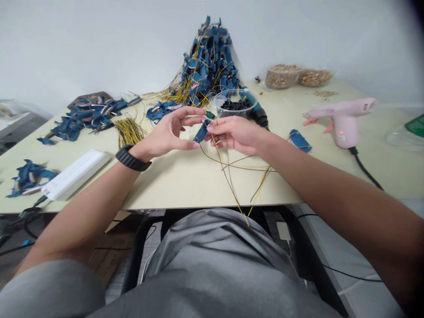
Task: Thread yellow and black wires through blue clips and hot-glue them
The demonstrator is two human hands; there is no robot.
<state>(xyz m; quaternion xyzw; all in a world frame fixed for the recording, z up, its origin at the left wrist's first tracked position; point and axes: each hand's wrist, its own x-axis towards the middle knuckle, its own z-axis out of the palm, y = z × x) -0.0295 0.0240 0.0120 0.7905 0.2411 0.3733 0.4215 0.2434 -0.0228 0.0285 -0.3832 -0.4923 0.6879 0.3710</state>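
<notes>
In front of me, my right hand (233, 131) pinches a small blue fabric-like piece (200, 133) between thumb and fingers. Thin yellow and black wires (218, 154) hang from it down past the table's front edge. My left hand (175, 130), with a black watch on the wrist, is held around the other side of the piece. Its thumb and fingers are apart; the thumb tip is close to the piece's lower end, and whether it touches I cannot tell. Another blue piece (300, 140) with wires lies on the table beyond my right forearm.
A tall heap of wired blue pieces (212, 62) stands at the back, with a tub of small black parts (236, 104) before it. To the right lies a pink glue gun (346, 117); to the left, a white power strip (76, 174), a wire bundle (127, 132) and more blue pieces (86, 115).
</notes>
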